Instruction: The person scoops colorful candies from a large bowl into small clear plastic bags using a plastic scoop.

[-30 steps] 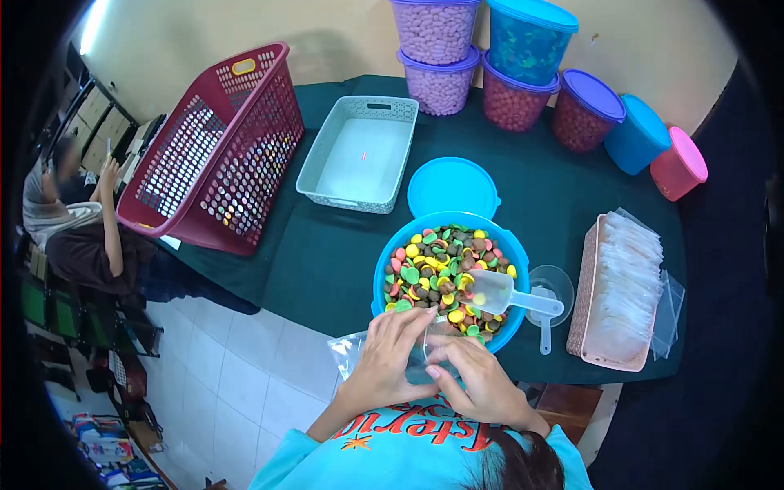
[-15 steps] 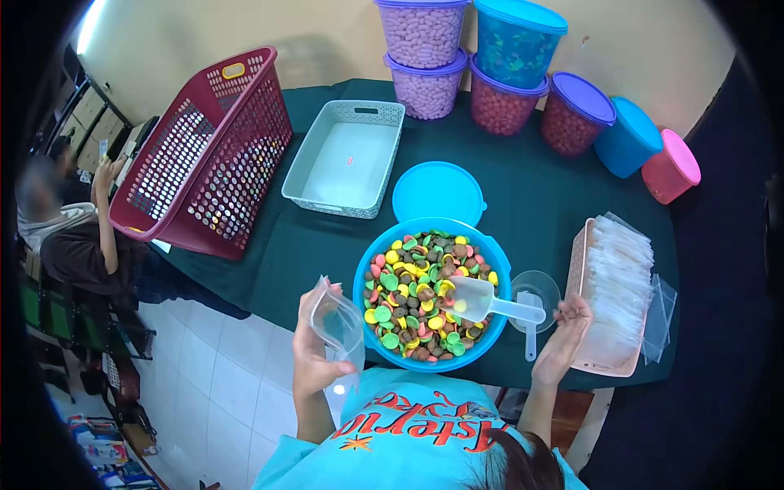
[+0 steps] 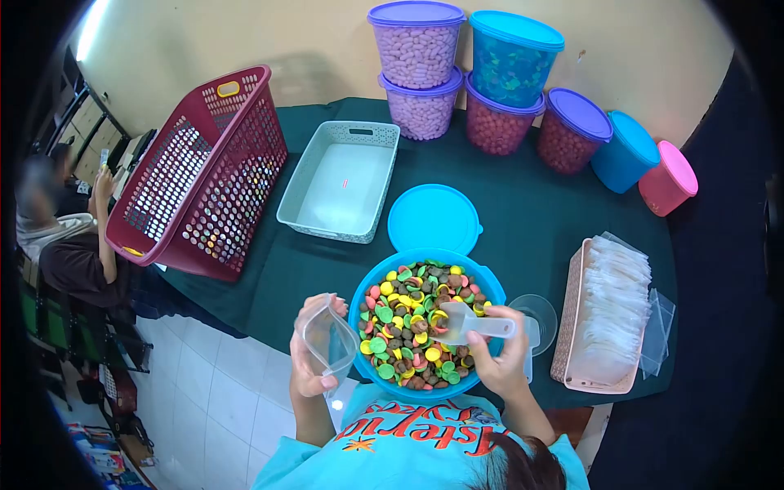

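Observation:
My left hand [image 3: 307, 351] is closed around a clear plastic pouch [image 3: 333, 339], whose mouth gapes beside the rim of a blue tub [image 3: 359, 296]. Colourful candies [image 3: 416, 322] in green, yellow, pink and brown fill the tub. In my right hand [image 3: 504, 359] is the handle of a translucent scoop [image 3: 465, 321], its bowl resting among the candies at the tub's right side. Partly hidden behind that hand, a clear round dish [image 3: 539, 314] and a second light-coloured handled tool [image 3: 531, 336] lie on the table.
A pink basket [image 3: 563, 359] of stacked clear pouches [image 3: 611, 306] stands at right. Behind the tub lie a blue lid [image 3: 434, 219] and a pale green tray [image 3: 298, 216]. A maroon laundry basket [image 3: 237, 175] is at left; lidded tubs [image 3: 576, 131] line the wall. A person [image 3: 77, 245] sits far left.
My right hand has moved left from beside the tub and taken hold of the scoop's handle. My left hand still holds the pouch, its mouth now wider. The view has tilted slightly upward.

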The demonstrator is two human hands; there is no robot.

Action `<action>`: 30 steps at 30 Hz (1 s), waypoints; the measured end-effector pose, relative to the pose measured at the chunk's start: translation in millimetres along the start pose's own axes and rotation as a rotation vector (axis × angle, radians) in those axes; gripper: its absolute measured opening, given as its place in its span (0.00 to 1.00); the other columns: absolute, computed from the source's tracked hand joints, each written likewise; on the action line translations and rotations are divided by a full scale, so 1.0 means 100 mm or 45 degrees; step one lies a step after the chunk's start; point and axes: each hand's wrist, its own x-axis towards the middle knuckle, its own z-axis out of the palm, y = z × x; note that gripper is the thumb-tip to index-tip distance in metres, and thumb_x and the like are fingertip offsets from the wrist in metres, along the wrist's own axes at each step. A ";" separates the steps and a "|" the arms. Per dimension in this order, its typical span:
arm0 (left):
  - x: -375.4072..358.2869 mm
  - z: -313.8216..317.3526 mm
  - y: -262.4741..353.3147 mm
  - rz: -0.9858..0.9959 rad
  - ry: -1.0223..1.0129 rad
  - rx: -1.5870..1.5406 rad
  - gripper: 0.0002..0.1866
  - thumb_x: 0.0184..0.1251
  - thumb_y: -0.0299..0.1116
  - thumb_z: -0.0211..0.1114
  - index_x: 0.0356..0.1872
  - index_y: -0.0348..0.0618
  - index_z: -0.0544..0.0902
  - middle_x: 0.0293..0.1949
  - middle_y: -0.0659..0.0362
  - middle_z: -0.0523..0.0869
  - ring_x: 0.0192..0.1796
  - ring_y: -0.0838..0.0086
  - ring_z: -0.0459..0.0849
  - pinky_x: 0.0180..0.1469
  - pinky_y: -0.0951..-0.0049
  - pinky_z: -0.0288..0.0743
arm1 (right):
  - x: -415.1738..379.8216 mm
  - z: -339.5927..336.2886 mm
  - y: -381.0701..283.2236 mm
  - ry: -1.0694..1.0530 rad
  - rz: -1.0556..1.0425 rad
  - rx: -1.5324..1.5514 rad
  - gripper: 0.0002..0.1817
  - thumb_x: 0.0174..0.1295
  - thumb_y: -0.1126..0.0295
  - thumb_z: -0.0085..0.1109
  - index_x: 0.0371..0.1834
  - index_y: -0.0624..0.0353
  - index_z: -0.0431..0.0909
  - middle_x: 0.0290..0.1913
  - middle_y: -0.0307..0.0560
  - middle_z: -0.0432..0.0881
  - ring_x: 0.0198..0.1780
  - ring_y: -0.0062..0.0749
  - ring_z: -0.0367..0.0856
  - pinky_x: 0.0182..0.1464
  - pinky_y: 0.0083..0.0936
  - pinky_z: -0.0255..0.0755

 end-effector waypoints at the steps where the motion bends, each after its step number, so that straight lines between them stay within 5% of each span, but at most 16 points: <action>1: -0.02 -0.01 -0.01 -0.016 -0.026 0.008 0.49 0.28 0.55 0.68 0.56 0.34 0.65 0.50 0.49 0.67 0.54 0.65 0.67 0.57 0.65 0.59 | 0.08 0.02 0.03 0.005 0.004 0.000 0.19 0.51 0.72 0.60 0.44 0.64 0.67 0.33 0.47 0.73 0.34 0.22 0.74 0.33 0.20 0.69; 3: -0.04 -0.03 -0.05 -0.067 -0.014 -0.041 0.52 0.26 0.58 0.69 0.56 0.34 0.65 0.50 0.50 0.68 0.54 0.65 0.67 0.55 0.66 0.60 | 0.23 0.06 0.11 -0.166 -0.353 -0.401 0.15 0.51 0.69 0.61 0.41 0.63 0.74 0.31 0.48 0.74 0.28 0.29 0.75 0.31 0.22 0.70; 4: -0.04 -0.08 -0.10 -0.058 -0.046 -0.100 0.54 0.24 0.61 0.69 0.56 0.34 0.65 0.51 0.50 0.68 0.54 0.66 0.67 0.55 0.66 0.61 | 0.25 0.04 0.03 -0.179 -0.255 -0.416 0.14 0.50 0.67 0.61 0.39 0.61 0.77 0.32 0.52 0.76 0.28 0.38 0.77 0.32 0.26 0.73; 9: -0.05 -0.18 -0.12 -0.077 -0.020 -0.153 0.59 0.20 0.67 0.69 0.55 0.32 0.66 0.52 0.51 0.69 0.53 0.66 0.69 0.53 0.68 0.62 | 0.37 -0.15 -0.13 -0.362 0.310 -0.226 0.14 0.51 0.70 0.59 0.39 0.66 0.76 0.42 0.59 0.77 0.45 0.44 0.78 0.43 0.28 0.75; 15: -0.06 -0.21 -0.16 -0.158 0.080 -0.178 0.60 0.20 0.67 0.69 0.55 0.30 0.65 0.53 0.49 0.68 0.53 0.65 0.70 0.53 0.68 0.62 | 0.73 -0.24 -0.16 -0.261 -0.136 -0.305 0.12 0.50 0.76 0.57 0.40 0.68 0.76 0.45 0.56 0.77 0.43 0.41 0.79 0.46 0.26 0.72; 17: -0.04 -0.14 -0.15 -0.229 0.190 -0.148 0.65 0.18 0.74 0.63 0.56 0.26 0.61 0.48 0.50 0.72 0.49 0.68 0.74 0.49 0.71 0.69 | 0.87 -0.19 0.01 -0.359 -0.194 -0.211 0.12 0.51 0.78 0.55 0.40 0.69 0.75 0.45 0.54 0.77 0.42 0.38 0.79 0.44 0.23 0.71; 19: -0.05 -0.14 -0.18 -0.227 0.169 -0.142 0.66 0.18 0.75 0.63 0.56 0.26 0.61 0.48 0.50 0.72 0.49 0.67 0.74 0.49 0.71 0.69 | 1.02 -0.09 0.10 -0.484 0.045 0.199 0.13 0.53 0.78 0.54 0.43 0.71 0.73 0.44 0.53 0.77 0.43 0.37 0.78 0.44 0.23 0.71; 24: -0.15 -0.26 -0.16 -0.215 0.113 -0.227 0.60 0.21 0.68 0.68 0.55 0.28 0.65 0.52 0.48 0.70 0.52 0.65 0.71 0.53 0.69 0.63 | 1.30 0.28 0.17 -0.653 -0.022 0.121 0.19 0.59 0.79 0.44 0.52 0.68 0.53 0.46 0.61 0.72 0.53 0.46 0.72 0.53 0.36 0.69; 30: -0.25 -0.41 -0.24 -0.246 0.132 -0.132 0.65 0.17 0.73 0.65 0.56 0.27 0.62 0.49 0.50 0.72 0.49 0.67 0.74 0.49 0.70 0.70 | 1.26 0.40 0.21 -0.714 0.014 0.116 0.16 0.60 0.76 0.44 0.48 0.67 0.53 0.46 0.65 0.73 0.53 0.48 0.71 0.54 0.38 0.67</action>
